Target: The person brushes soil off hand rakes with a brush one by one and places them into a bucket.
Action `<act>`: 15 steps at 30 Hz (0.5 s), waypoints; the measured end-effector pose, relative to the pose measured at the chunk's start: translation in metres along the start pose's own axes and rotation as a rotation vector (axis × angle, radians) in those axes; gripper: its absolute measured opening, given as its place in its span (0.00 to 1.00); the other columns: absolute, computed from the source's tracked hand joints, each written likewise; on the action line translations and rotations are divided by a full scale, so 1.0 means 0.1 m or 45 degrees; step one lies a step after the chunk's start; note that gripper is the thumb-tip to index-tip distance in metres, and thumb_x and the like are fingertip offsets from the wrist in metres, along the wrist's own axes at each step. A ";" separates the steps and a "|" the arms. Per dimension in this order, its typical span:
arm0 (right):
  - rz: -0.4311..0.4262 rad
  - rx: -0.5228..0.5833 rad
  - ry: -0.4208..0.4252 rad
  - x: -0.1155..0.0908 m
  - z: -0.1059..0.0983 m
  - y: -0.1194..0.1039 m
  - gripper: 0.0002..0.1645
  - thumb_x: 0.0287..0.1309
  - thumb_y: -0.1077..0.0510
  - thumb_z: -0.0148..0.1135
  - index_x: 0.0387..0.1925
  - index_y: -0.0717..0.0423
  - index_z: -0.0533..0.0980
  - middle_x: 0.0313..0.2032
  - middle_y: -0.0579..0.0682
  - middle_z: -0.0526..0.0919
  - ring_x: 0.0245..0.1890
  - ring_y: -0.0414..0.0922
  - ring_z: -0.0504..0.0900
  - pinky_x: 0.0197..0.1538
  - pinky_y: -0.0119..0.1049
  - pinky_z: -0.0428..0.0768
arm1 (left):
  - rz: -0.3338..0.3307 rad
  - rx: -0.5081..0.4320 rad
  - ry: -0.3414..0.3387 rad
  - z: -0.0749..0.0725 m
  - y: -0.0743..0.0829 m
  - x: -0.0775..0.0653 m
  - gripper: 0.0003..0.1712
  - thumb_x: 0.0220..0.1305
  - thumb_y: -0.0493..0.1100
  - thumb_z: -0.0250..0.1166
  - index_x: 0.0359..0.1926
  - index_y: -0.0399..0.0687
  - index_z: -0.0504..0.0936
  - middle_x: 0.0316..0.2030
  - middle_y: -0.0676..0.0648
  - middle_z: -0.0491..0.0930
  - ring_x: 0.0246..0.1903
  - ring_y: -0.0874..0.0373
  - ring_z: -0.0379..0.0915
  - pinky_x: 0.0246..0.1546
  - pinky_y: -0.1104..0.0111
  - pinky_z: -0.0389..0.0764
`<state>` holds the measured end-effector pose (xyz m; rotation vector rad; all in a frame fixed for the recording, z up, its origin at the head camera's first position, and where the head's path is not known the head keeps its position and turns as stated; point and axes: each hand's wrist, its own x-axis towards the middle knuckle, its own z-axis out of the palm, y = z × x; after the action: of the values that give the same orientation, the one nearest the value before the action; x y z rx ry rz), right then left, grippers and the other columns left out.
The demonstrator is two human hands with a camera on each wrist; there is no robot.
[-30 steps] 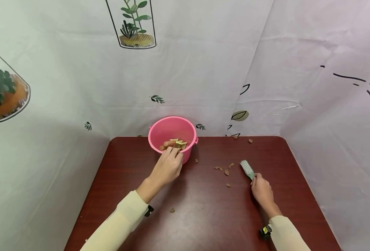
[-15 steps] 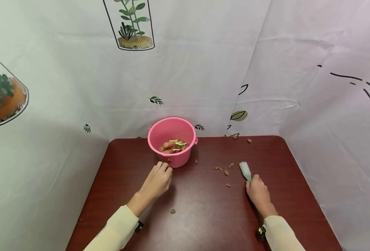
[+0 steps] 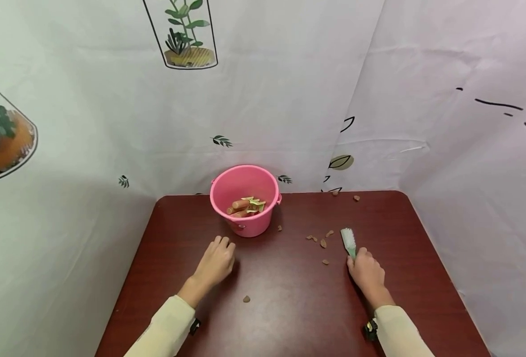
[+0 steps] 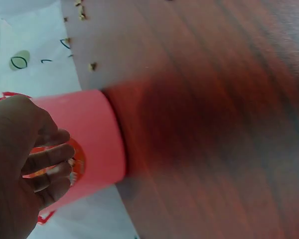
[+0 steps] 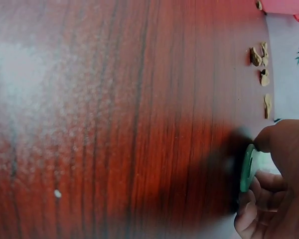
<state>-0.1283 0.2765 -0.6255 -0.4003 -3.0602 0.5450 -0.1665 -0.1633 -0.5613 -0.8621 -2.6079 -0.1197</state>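
At the back of the table stands a pink bucket [image 3: 255, 228] holding several brown stick-like pieces [image 3: 240, 204] and yellowish-green scraps [image 3: 256, 204]. My left hand [image 3: 214, 259] hovers in front of the bucket, to its left, fingers loosely bent with nothing between them. In the left wrist view the bent fingers overlap the bucket's side [image 4: 102, 134]. On the right, my right hand [image 3: 367, 273] grips the pale green handle of a brush [image 3: 348, 239]; its white bristles face upward and right. The right wrist view shows the handle end [image 5: 248, 168] among the curled fingers.
Several small brown scraps [image 3: 323, 243] lie between the bucket and the brush, others near the back edge. A single scrap [image 3: 246, 299] sits on the front part of the dark red table [image 3: 285, 307]. A white printed cloth [image 3: 290, 99] hangs behind and at both sides.
My left hand has come away from the bucket's rim, toward me and left, uncovering the bucket's front. The brush in my right hand has turned and shifted slightly left.
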 end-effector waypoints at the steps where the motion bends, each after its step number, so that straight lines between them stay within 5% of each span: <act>1: 0.007 0.003 -0.012 0.00 -0.01 0.00 0.22 0.68 0.52 0.60 0.38 0.70 0.69 0.28 0.65 0.76 0.26 0.66 0.81 0.26 0.62 0.77 | -0.005 0.004 -0.002 0.02 -0.01 -0.02 0.04 0.56 0.33 0.67 0.30 0.39 0.79 0.30 0.42 0.74 0.32 0.45 0.69 0.31 0.57 0.74; 9: 0.029 0.036 -0.057 -0.02 -0.11 0.07 0.23 0.68 0.49 0.59 0.37 0.68 0.67 0.28 0.63 0.77 0.27 0.65 0.81 0.27 0.61 0.76 | -0.079 0.003 -0.023 0.19 -0.05 -0.21 0.06 0.56 0.34 0.70 0.32 0.37 0.80 0.30 0.41 0.75 0.31 0.43 0.71 0.33 0.54 0.78; 15: -0.084 0.086 0.046 0.00 -0.24 0.18 0.17 0.69 0.53 0.60 0.38 0.66 0.71 0.32 0.62 0.77 0.29 0.59 0.80 0.32 0.58 0.79 | -0.236 -0.046 -0.024 0.27 -0.07 -0.33 0.12 0.60 0.37 0.71 0.42 0.34 0.81 0.38 0.37 0.79 0.37 0.40 0.75 0.38 0.51 0.80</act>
<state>-0.1223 0.3011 -0.6091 -0.3025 -2.9983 0.6284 -0.1554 -0.1826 -0.5988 -0.6346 -2.7070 -0.2108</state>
